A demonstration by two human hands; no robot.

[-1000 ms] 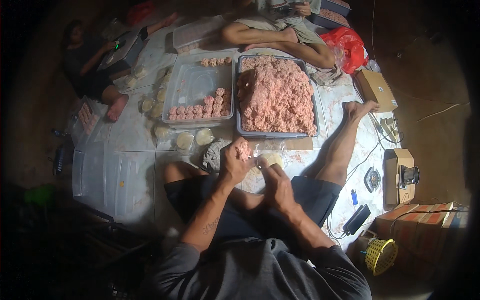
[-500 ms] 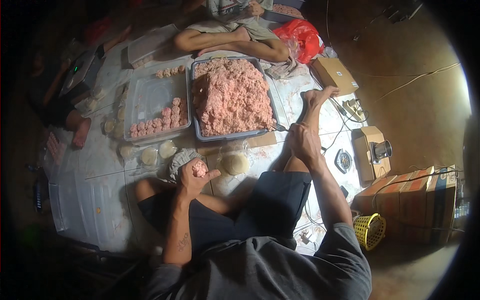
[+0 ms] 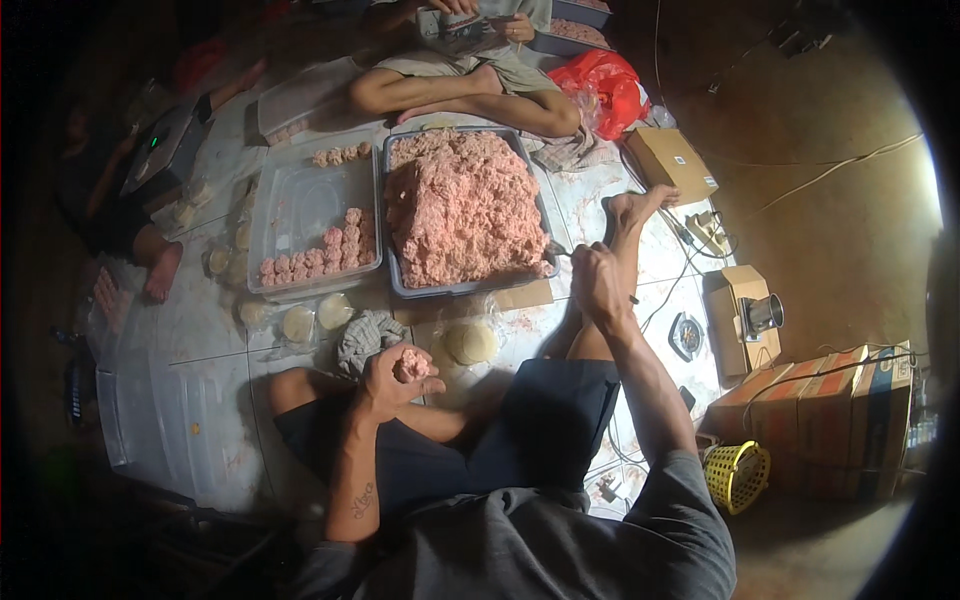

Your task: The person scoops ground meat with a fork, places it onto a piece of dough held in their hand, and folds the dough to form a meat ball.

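Observation:
In my left hand [image 3: 376, 388], curled fingers and thumb cup a small lump of pink minced meat [image 3: 412, 365]. My right hand [image 3: 602, 288] grips a fork [image 3: 558, 249], whose tines reach the near right corner of a blue-grey tub [image 3: 440, 291]. A tall heap of pink minced meat [image 3: 465, 205] rises above that tub's rim. Left of it is a clear plastic box [image 3: 305, 205] with shaped meat lumps [image 3: 318, 262] along its near and right sides, and a few more at its far edge. Between my hands and the tub lies a pale round stack in clear plastic [image 3: 472, 343].
Pale rounds in plastic bags [image 3: 298, 323] and a checked cloth [image 3: 370, 338] lie near my left knee. A co-worker [image 3: 470, 85] sits cross-legged behind the tub. Cables, an ashtray [image 3: 687, 336], cardboard boxes [image 3: 810, 415] and a yellow basket [image 3: 737, 478] are at right.
The whole view has shifted slightly, so more of the co-worker shows. My left hand has turned a little, its fingers curling more around the lump. My right hand keeps the fork at the tub's corner.

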